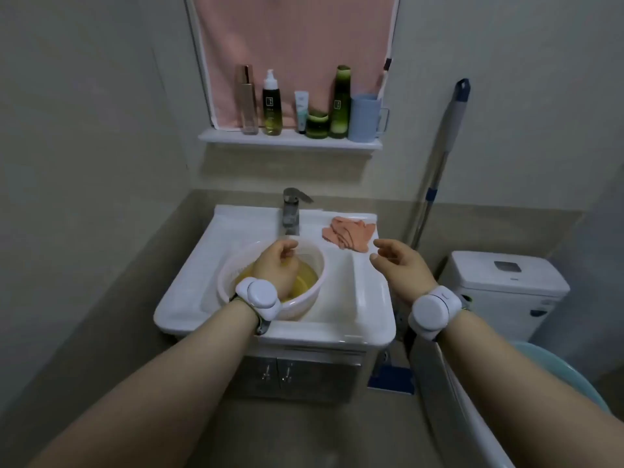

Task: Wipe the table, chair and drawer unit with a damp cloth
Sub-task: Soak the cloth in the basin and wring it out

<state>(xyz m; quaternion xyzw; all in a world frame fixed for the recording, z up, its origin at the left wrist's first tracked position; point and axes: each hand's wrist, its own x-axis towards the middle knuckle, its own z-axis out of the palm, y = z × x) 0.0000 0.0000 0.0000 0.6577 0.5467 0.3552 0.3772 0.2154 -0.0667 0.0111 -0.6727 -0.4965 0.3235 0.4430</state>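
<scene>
Sink point(368, 319): white ceramic, glossy and smooth. Tap point(291, 211): metal with a dull-bright finish. Bowl point(317, 265) in the sink: pale pink plastic, smooth, slightly translucent. Cloth point(349, 233) on the sink ledge: salmon textile, matt, crumpled into soft folds. Cabinet doors point(304, 369) below the sink: grey with a metallic sheen, possibly brushed steel; the view is too dim to confirm. Towel point(297, 45) on the wall: pink fabric, matt. Mug point(364, 118) on the shelf: blue plastic, matt. Cistern point(499, 282): white, glossy, smooth.
</scene>
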